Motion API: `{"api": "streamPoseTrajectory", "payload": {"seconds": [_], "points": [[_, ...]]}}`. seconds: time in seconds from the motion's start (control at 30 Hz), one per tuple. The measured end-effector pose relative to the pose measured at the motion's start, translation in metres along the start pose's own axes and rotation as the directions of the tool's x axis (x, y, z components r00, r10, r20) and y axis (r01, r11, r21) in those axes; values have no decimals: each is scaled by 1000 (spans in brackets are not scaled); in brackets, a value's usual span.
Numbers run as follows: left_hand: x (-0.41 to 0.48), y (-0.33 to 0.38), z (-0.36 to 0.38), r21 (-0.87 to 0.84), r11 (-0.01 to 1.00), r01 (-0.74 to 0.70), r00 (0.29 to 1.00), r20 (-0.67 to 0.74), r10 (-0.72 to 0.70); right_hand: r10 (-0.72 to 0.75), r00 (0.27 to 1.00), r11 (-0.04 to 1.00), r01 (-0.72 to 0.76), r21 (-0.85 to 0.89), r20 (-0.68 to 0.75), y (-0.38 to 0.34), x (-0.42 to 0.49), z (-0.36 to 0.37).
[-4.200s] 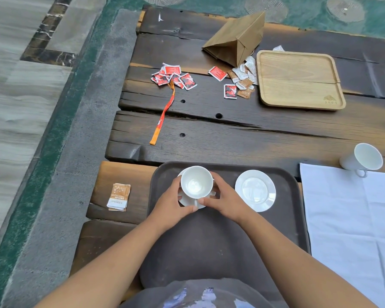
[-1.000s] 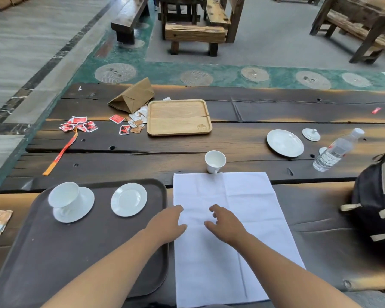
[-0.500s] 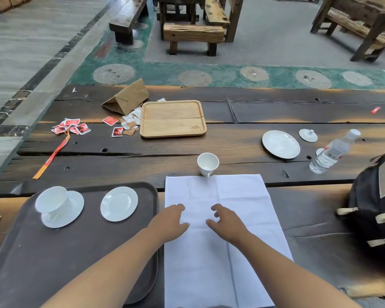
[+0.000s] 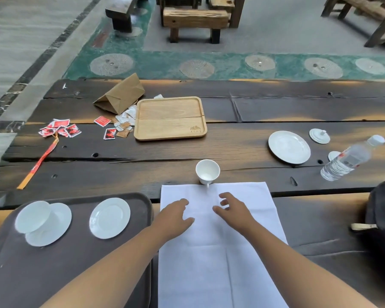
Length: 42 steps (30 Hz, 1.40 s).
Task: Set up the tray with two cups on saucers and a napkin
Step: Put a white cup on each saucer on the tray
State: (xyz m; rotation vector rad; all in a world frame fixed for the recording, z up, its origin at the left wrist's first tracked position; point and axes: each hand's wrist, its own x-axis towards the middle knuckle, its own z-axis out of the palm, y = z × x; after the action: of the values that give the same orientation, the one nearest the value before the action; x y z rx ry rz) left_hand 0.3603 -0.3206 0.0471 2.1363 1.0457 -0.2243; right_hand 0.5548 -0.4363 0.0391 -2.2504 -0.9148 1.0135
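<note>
A dark brown tray (image 4: 71, 270) lies at the lower left. On it a white cup (image 4: 32, 216) stands on a saucer (image 4: 53, 230), and a second saucer (image 4: 109, 217) lies bare beside it. A white napkin (image 4: 211, 263) is spread flat on the table right of the tray. A second white cup (image 4: 207, 171) stands just beyond the napkin's far edge. My left hand (image 4: 172, 216) and my right hand (image 4: 232, 211) are over the napkin with relaxed fingers, holding nothing. The right hand's fingertips are a short way from the cup.
A wooden tray (image 4: 169, 117), a brown paper bag (image 4: 121, 94) and scattered sachets (image 4: 60, 130) lie at the back left. A white plate (image 4: 289, 147), a small lid (image 4: 319, 136) and a water bottle (image 4: 349, 160) are at the right. A dark backpack (image 4: 382, 221) stands at the right edge.
Since the earliest frame both hands left the cup on the tray's saucer and moved right onto the napkin. In the last second they advanced slightly toward the loose cup.
</note>
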Motion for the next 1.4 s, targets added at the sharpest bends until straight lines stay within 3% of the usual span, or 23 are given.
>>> {"api": "streamPoseTrajectory", "payload": {"seconds": [0.33, 0.53, 0.8, 1.4], "points": [[74, 7, 8, -285, 958, 17, 997, -71, -39, 18, 1000, 967, -23, 253, 22, 0, 65, -29], [104, 9, 3, -446, 893, -68, 996, -80, 36, -17, 999, 961, 4, 276, 44, 2, 93, -34], [127, 18, 5, -506, 855, -113, 994, -56, 98, -59, 992, 959, 25, 283, 110, 6, 113, -35], [131, 11, 5, -564, 825, -32, 999, -38, 13, -154, 977, 940, 99, 326, 148, -12, 117, -29]]}}
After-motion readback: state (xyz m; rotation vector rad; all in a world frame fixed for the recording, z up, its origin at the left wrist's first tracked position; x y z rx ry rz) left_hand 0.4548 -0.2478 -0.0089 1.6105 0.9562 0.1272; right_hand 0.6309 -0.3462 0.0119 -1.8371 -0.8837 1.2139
